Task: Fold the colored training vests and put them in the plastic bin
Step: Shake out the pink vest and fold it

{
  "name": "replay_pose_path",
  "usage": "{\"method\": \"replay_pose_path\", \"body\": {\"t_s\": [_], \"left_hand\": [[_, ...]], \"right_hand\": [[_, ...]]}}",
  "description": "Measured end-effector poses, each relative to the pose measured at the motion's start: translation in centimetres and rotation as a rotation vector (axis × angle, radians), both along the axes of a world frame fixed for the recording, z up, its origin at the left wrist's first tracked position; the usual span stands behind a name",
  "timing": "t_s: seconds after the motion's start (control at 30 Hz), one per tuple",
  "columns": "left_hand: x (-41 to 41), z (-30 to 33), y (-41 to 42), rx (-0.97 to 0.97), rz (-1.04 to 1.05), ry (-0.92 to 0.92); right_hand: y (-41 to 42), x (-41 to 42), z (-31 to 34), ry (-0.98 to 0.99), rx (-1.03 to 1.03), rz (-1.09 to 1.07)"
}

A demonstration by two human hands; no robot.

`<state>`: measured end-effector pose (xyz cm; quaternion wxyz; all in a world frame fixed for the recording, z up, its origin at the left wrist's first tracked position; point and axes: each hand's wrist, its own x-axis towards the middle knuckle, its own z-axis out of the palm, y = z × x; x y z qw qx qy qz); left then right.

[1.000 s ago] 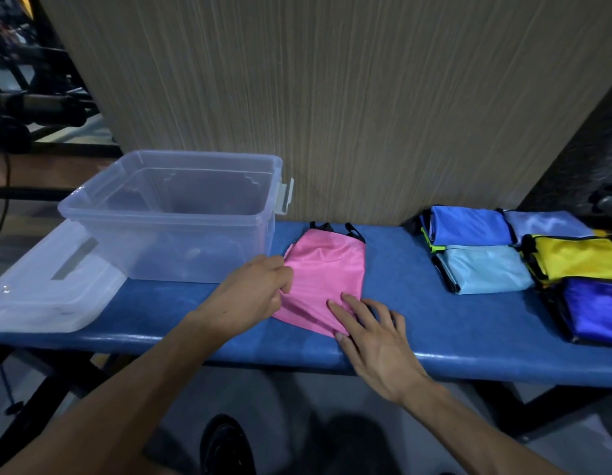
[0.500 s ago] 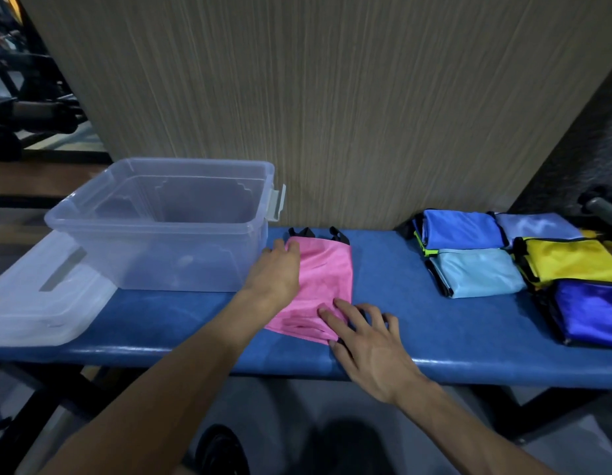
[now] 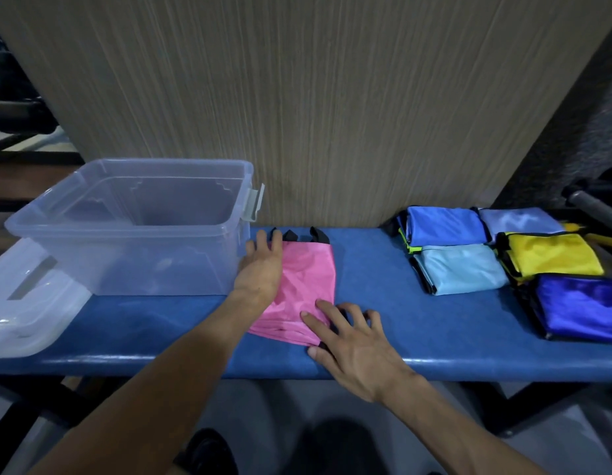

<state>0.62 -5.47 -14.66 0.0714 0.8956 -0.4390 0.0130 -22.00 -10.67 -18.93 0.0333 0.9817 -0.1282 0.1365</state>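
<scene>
A folded pink vest (image 3: 306, 279) with black trim lies on the blue bench (image 3: 383, 310), just right of the clear plastic bin (image 3: 126, 231). My left hand (image 3: 261, 265) lies flat on the vest's left side, fingers straight and reaching toward its far edge. My right hand (image 3: 349, 341) presses the vest's near right corner with spread fingers. The bin holds nothing that I can see. Several folded vests sit at the right: blue (image 3: 445, 226), light blue (image 3: 464, 269), pale lilac (image 3: 518, 219), yellow (image 3: 551, 255) and dark blue (image 3: 582, 306).
The bin's clear lid (image 3: 27, 303) lies at the bench's left end, partly under the bin. A wood-grain panel (image 3: 315, 97) stands right behind the bench. Dark gym equipment shows at the far left and far right.
My left hand has slid up the pink vest from its near left edge to its far edge, fingers now straight. My right hand has stayed on the near corner.
</scene>
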Motion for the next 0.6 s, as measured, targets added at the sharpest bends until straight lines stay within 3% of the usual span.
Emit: {"method": "replay_pose_path", "body": {"t_s": [0.17, 0.3, 0.4, 0.6], "left_hand": [[-0.4, 1.4, 3.2, -0.242, -0.440, -0.004], [-0.4, 1.8, 7.1, -0.066, -0.719, 0.246], [0.5, 0.4, 9.2, -0.006, -0.743, 0.272], [1.2, -2.9, 12.0, -0.202, -0.729, 0.329]], "right_hand": [[0.2, 0.2, 0.2, -0.030, 0.012, 0.005], [0.2, 0.7, 0.1, -0.069, 0.041, -0.012], [0.0, 0.7, 0.5, -0.112, 0.149, 0.027], [-0.8, 0.9, 1.1, -0.162, 0.283, 0.121]]}}
